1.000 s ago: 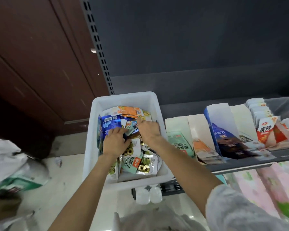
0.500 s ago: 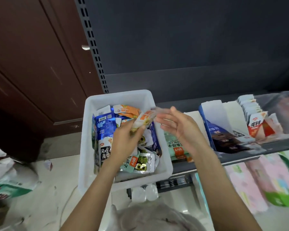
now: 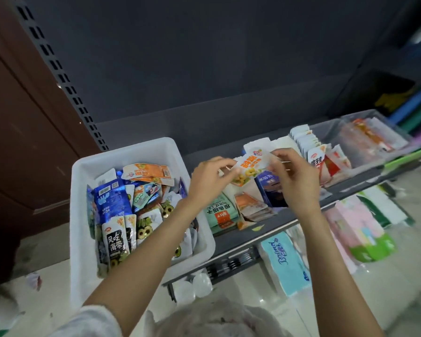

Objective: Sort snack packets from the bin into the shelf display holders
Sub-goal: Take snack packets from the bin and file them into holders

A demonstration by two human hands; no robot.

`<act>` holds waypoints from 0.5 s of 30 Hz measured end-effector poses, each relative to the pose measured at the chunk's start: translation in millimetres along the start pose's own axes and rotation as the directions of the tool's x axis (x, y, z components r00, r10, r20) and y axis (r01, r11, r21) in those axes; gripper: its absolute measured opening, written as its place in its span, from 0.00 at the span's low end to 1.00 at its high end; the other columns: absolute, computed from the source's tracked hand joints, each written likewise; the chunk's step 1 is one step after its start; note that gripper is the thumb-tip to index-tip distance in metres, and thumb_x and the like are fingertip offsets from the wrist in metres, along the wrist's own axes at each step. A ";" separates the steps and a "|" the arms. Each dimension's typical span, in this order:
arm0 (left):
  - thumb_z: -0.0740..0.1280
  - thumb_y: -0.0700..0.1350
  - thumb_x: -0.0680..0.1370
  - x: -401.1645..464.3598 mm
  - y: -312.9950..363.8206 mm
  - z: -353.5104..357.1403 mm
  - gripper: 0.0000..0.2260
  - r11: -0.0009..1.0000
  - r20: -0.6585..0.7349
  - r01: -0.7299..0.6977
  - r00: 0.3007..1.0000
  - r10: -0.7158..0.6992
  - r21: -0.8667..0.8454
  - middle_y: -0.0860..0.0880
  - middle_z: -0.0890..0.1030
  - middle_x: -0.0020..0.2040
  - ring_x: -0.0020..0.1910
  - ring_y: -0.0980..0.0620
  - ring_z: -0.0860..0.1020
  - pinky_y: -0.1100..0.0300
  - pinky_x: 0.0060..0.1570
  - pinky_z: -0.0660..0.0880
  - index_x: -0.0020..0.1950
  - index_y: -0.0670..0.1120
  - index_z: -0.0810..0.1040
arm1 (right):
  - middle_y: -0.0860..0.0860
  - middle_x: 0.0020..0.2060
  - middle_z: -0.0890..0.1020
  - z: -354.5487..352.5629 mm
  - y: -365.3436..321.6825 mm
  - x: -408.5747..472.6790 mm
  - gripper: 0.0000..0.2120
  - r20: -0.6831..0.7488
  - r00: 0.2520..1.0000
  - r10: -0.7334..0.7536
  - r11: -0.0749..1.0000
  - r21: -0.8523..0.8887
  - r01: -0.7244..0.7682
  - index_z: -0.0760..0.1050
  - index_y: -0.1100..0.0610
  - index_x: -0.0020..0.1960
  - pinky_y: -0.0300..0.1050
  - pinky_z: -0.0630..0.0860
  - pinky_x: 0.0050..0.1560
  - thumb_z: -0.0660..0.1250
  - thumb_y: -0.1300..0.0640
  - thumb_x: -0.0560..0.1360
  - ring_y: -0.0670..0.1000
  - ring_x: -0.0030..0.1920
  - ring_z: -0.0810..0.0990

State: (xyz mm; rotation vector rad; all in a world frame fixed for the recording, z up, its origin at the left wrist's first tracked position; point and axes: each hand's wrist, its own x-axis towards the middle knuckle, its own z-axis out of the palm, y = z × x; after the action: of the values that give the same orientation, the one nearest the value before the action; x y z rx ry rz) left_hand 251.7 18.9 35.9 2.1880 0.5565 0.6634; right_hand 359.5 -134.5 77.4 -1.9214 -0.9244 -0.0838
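An orange and white snack packet [image 3: 249,168] is held up over the shelf display holders. My left hand [image 3: 208,181] pinches its left edge and my right hand [image 3: 294,176] pinches its right edge. The white bin [image 3: 129,152] stands at the left end of the grey shelf [image 3: 272,222], heaped with several blue, orange, black and green packets. Under my hands stand cardboard holders: one with green packets [image 3: 219,212], one with orange packets [image 3: 250,205], a blue one [image 3: 270,190]. Further right is a holder of red and white packets [image 3: 321,161].
A clear plastic tray [image 3: 374,139] with orange packets sits at the shelf's right end. Tissue packs [image 3: 284,261] and pink and green packs [image 3: 357,229] lie below the shelf. A perforated shelf upright [image 3: 58,76] and a brown wooden door [image 3: 22,117] are to the left.
Both hands came out of the bin with the orange packet and carried it right, from above the bin's edge to above the display holders. The right hand now pinches the packet too.
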 end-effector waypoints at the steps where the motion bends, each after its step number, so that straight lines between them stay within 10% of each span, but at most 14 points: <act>1: 0.70 0.52 0.74 1.1 0.6 9.3 0.10 0.998 -0.001 -0.026 1.000 0.026 0.050 0.54 0.83 0.46 0.41 0.58 0.79 0.57 0.41 0.76 0.52 0.49 0.83 | 0.43 0.38 0.79 -1.9 9.8 -0.9 0.04 0.002 1.000 -0.008 0.999 -0.042 0.008 0.76 0.55 0.47 0.24 0.67 0.37 0.64 0.62 0.78 0.41 0.37 0.76; 9: 0.69 0.48 0.75 -9.5 -14.4 45.6 0.05 0.960 0.121 -0.149 0.985 0.123 0.238 0.53 0.83 0.46 0.43 0.54 0.82 0.58 0.39 0.75 0.49 0.50 0.82 | 0.54 0.38 0.83 -7.2 52.4 -15.1 0.05 0.140 0.981 -0.138 0.938 -0.301 0.175 0.79 0.59 0.48 0.46 0.77 0.35 0.65 0.66 0.75 0.55 0.35 0.80; 15: 0.63 0.51 0.79 -21.0 -30.0 51.3 0.12 0.844 0.384 -0.248 0.922 0.054 0.475 0.53 0.75 0.65 0.69 0.51 0.64 0.51 0.69 0.49 0.60 0.54 0.79 | 0.51 0.43 0.83 3.6 71.7 -22.5 0.08 0.414 0.900 -0.139 0.816 -0.466 0.340 0.84 0.54 0.44 0.49 0.79 0.38 0.73 0.64 0.68 0.57 0.44 0.80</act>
State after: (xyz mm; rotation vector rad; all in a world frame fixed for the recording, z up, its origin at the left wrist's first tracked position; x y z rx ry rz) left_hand 261.7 -2.8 -22.3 2.8042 0.3941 0.1792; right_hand 387.7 -162.0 13.2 -2.3634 -1.5277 -0.1523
